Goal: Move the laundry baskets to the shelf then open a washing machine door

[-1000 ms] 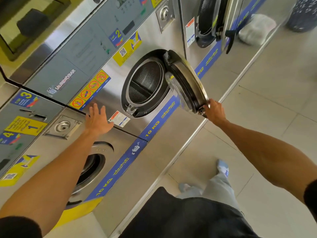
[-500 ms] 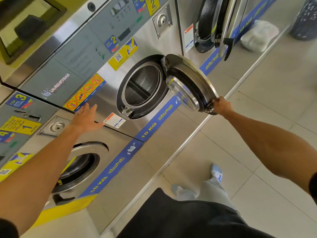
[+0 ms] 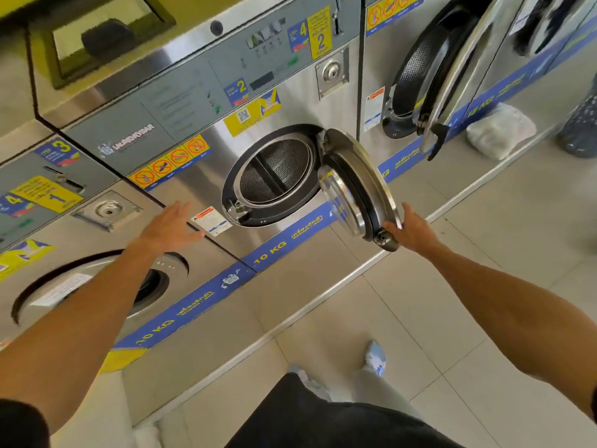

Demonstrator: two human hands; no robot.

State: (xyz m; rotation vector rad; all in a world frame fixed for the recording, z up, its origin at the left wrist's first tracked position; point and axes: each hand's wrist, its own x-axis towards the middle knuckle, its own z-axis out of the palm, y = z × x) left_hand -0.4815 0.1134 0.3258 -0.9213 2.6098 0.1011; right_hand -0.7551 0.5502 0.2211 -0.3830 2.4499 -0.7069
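The middle washing machine (image 3: 290,101) is steel, with a round door (image 3: 355,185) hinged on its right side and swung wide open. Its perforated drum (image 3: 274,174) shows inside and looks bare. My right hand (image 3: 410,231) grips the door's lower outer edge near the latch. My left hand (image 3: 171,226) is spread flat, fingers apart, against the steel front just left of the drum opening. No laundry basket is in view.
A shut washer (image 3: 97,286) stands to the left. On the right another machine has its door (image 3: 452,69) open. A white cloth bundle (image 3: 500,129) and a dark patterned bag (image 3: 581,124) lie on the tiled floor (image 3: 452,302). My legs and shoes are below.
The door has swung a little wider with my right hand on its edge. My left hand has slid slightly down and right along the machine front. The view has shifted.
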